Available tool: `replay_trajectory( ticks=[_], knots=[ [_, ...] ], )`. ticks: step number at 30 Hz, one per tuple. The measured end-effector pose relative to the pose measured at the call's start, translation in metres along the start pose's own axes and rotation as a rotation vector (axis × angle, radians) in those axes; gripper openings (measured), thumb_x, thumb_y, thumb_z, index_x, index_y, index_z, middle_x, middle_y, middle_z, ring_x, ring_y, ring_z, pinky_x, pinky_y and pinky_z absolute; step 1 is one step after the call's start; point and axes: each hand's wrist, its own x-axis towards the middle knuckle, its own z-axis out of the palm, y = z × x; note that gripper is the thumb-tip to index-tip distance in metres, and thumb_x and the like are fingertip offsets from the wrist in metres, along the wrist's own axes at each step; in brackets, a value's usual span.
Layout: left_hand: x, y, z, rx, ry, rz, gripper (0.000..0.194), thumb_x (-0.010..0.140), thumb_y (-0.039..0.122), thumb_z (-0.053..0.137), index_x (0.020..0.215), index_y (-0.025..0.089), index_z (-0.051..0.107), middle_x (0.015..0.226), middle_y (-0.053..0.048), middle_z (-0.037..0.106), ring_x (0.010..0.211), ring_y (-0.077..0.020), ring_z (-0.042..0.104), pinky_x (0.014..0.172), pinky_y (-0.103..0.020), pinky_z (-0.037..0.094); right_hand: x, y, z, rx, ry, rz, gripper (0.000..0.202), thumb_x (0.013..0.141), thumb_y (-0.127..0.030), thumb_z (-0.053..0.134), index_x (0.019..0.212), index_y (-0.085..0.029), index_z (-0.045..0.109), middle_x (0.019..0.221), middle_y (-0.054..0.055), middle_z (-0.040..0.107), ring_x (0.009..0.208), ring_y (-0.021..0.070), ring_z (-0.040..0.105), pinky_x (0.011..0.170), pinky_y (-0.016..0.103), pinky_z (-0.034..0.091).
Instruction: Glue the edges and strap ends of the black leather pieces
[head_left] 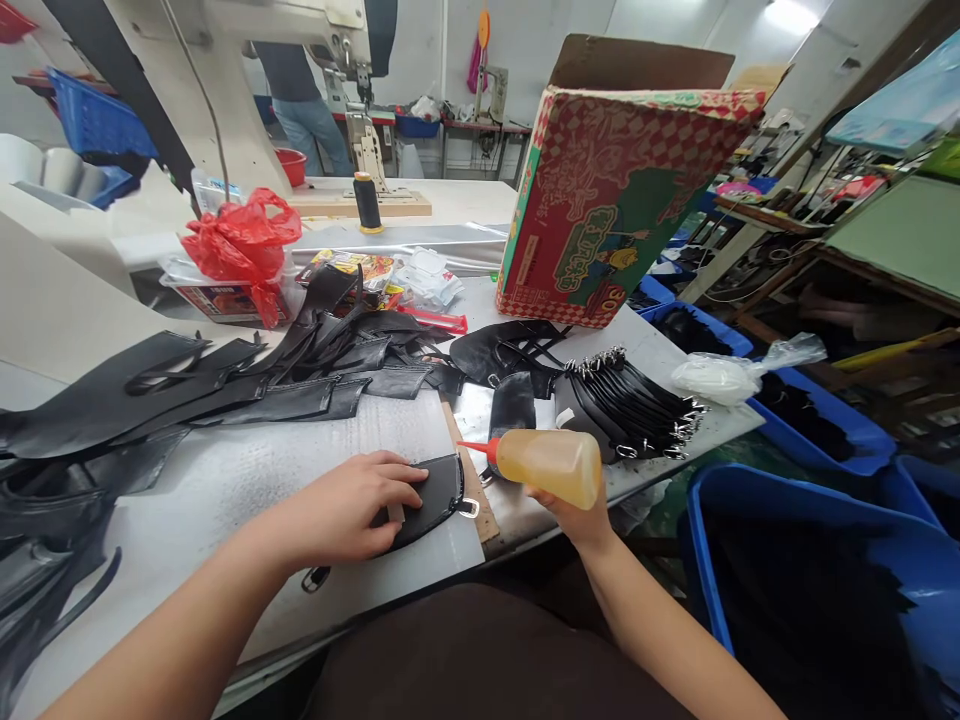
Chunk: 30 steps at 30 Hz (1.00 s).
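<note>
My left hand (360, 505) lies palm down on a flat black leather piece (441, 492), its fingers spread over the surface. A metal D-ring (469, 508) sticks out at the piece's right end, and a small buckle (315, 578) shows below my wrist. My right hand (581, 518) is wrapped round a squeeze bottle (551, 462) of yellowish liquid, tilted on its side. Its red nozzle (476, 447) points left, just above the leather piece's upper right corner. Whether the tip touches the piece I cannot tell. Most of my right fingers are hidden behind the bottle.
A bundle of black straps with metal clasps (637, 405) lies at right, below a tall red and green carton (592, 210). Black leather parts (247, 390) are heaped at left. Behind stand a sewing machine (202, 100) and a thread spool (367, 203). Blue bins (701, 520) flank the table.
</note>
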Motion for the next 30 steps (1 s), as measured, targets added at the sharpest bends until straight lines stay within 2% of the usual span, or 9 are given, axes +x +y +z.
replay_trajectory(
  ticks=[4,8,11,14,17,20,23,27,30],
  knots=[
    [-0.007,0.002,-0.004,-0.034,0.026,-0.128,0.050,0.069,0.016,0.053,0.117,0.027,0.060,0.139,-0.005,0.047,0.123,-0.0255,0.047,0.100,-0.038,0.041,0.004,-0.006,-0.005,0.070,0.150,-0.090,0.057,0.054,-0.034,0.085,0.104,-0.025,0.060,0.102,0.004,0.065,0.094,0.0255,0.062,0.082,0.042,0.052],
    [-0.008,0.001,-0.006,-0.119,0.086,-0.332,0.060,0.071,0.031,0.058,0.129,0.023,0.049,0.132,-0.009,0.054,0.119,-0.0274,0.050,0.099,-0.040,0.041,0.013,-0.025,-0.028,0.497,0.317,0.122,0.057,0.055,-0.056,0.079,0.097,-0.023,0.063,0.082,0.000,0.066,0.063,0.0137,0.060,0.050,0.022,0.052],
    [-0.003,0.002,-0.011,-0.234,0.076,-0.368,0.057,0.065,0.030,0.063,0.122,0.024,0.055,0.124,-0.007,0.059,0.112,-0.0269,0.055,0.093,-0.036,0.044,0.018,-0.042,-0.051,0.762,0.301,0.332,0.066,0.047,-0.058,0.082,0.097,-0.020,0.064,0.080,0.000,0.065,0.049,0.0061,0.051,0.042,0.014,0.048],
    [0.004,0.008,-0.022,-0.400,0.111,-0.365,0.045,0.061,0.029,0.065,0.106,0.024,0.063,0.110,-0.004,0.066,0.089,-0.0234,0.063,0.076,-0.031,0.049,0.015,-0.051,-0.070,0.854,0.351,0.407,0.072,0.041,-0.051,0.086,0.101,-0.018,0.063,0.084,0.003,0.065,0.048,0.0055,0.049,0.040,0.014,0.048],
    [0.018,0.014,-0.036,-0.656,0.227,-0.470,0.033,0.058,0.032,0.067,0.090,0.022,0.066,0.083,0.000,0.069,0.062,-0.0175,0.060,0.057,-0.026,0.046,0.008,-0.050,-0.083,0.917,0.461,0.451,0.079,0.037,-0.046,0.089,0.105,-0.018,0.061,0.085,0.003,0.064,0.048,0.0056,0.048,0.040,0.015,0.049],
    [0.048,0.013,-0.052,-0.925,0.431,-0.548,0.038,0.054,0.035,0.073,0.088,0.020,0.064,0.068,0.002,0.065,0.055,-0.0159,0.057,0.051,-0.024,0.042,0.002,-0.044,-0.093,0.944,0.510,0.441,0.080,0.037,-0.043,0.090,0.106,-0.017,0.059,0.084,0.004,0.064,0.050,0.0057,0.048,0.040,0.014,0.048],
    [0.095,0.004,-0.066,-1.112,0.608,-0.467,0.047,0.047,0.035,0.079,0.088,0.018,0.064,0.072,0.000,0.067,0.060,-0.0165,0.059,0.056,-0.026,0.043,0.002,-0.042,-0.099,0.948,0.520,0.408,0.074,0.040,-0.043,0.090,0.103,-0.018,0.059,0.082,0.002,0.064,0.050,0.0061,0.048,0.040,0.015,0.047],
    [0.158,-0.002,-0.073,-1.238,0.746,-0.376,0.049,0.040,0.034,0.081,0.082,0.015,0.063,0.074,-0.003,0.067,0.064,-0.0175,0.060,0.063,-0.029,0.045,0.005,-0.046,-0.105,0.924,0.555,0.355,0.078,0.038,-0.044,0.090,0.106,-0.021,0.059,0.080,-0.001,0.063,0.050,0.0059,0.048,0.040,0.015,0.046],
    [0.188,0.009,-0.068,-1.345,0.780,-0.362,0.049,0.040,0.029,0.080,0.082,0.015,0.062,0.070,-0.002,0.067,0.063,-0.0168,0.060,0.062,-0.029,0.045,0.006,-0.051,-0.115,0.897,0.569,0.276,0.076,0.040,-0.045,0.090,0.106,-0.022,0.059,0.076,-0.004,0.062,0.049,0.0067,0.048,0.040,0.017,0.046]
  ],
)
